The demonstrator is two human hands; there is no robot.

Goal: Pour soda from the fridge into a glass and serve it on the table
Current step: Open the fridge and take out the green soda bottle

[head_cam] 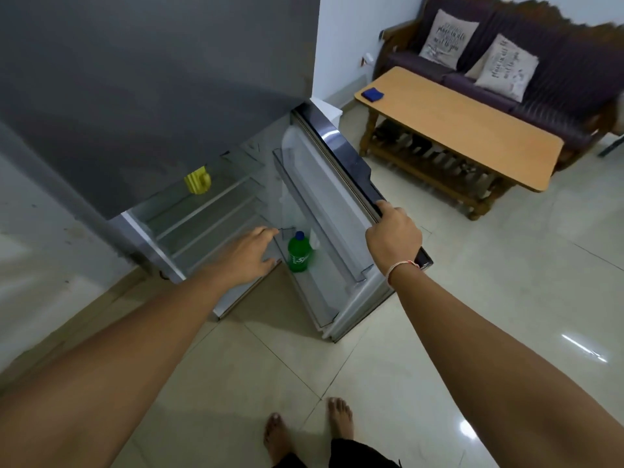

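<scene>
A green soda bottle [299,254] with a blue cap stands upright in the lowest bin of the open fridge door [341,204]. My right hand [393,236] is closed over the door's top edge. My left hand [251,256] hangs open, fingers spread, just left of the bottle and not touching it. Inside the grey fridge [169,106] the glass shelves hold only a yellow object [198,180]. The wooden table [472,130] stands to the right, past the door. No glass is in view.
A small blue cloth [372,94] lies on the table's far left corner. A dark sofa [553,79] with two light cushions stands behind the table. The floor is pale glossy tile [489,315]; my bare feet [309,430] are at the bottom edge.
</scene>
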